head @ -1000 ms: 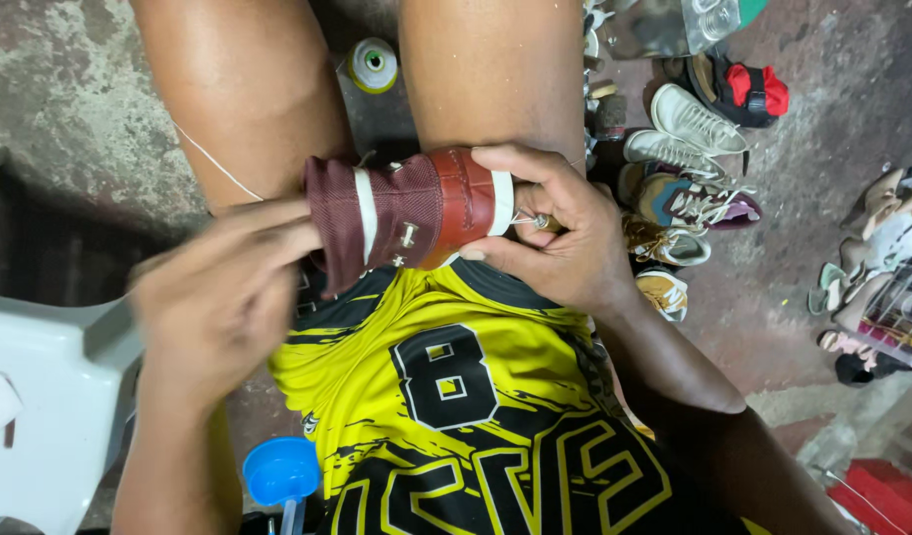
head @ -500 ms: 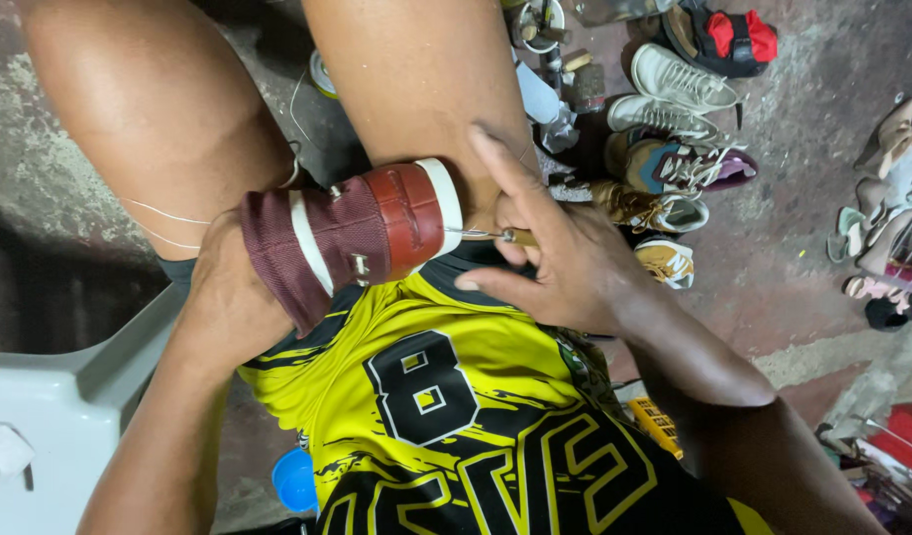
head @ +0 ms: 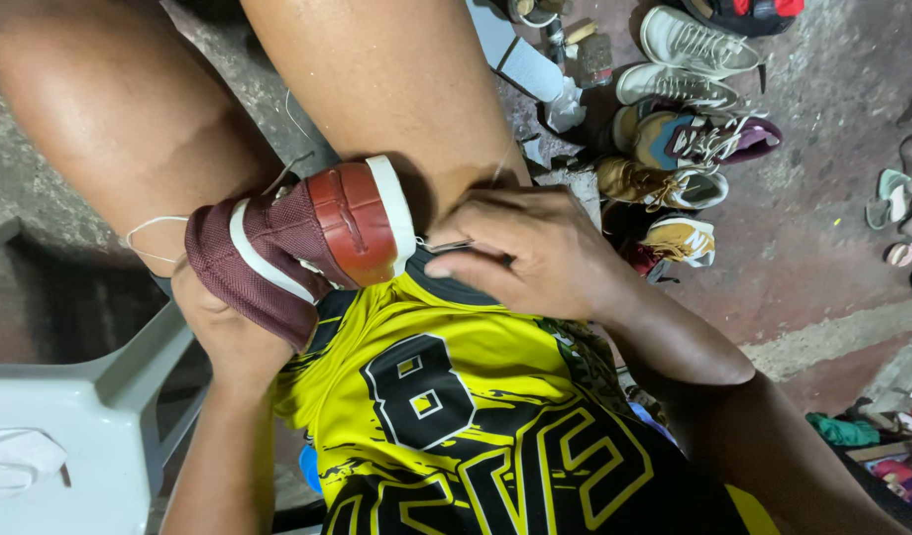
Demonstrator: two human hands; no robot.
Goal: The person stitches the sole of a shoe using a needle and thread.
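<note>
Both hands on one maroon shoe (head: pixel 297 248): left hand (head: pixel 223 332) gripping beneath, right hand (head: pixel 535 253) pinching needle (head: pixel 446 245) at its sole.

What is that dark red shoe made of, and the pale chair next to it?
The shoe looks part fabric mesh, showing a fine woven texture, part smooth shiny leather or imitation, with a white sole edge, probably rubber. The chair looks like moulded plastic: pale, matte, one smooth piece.
</note>
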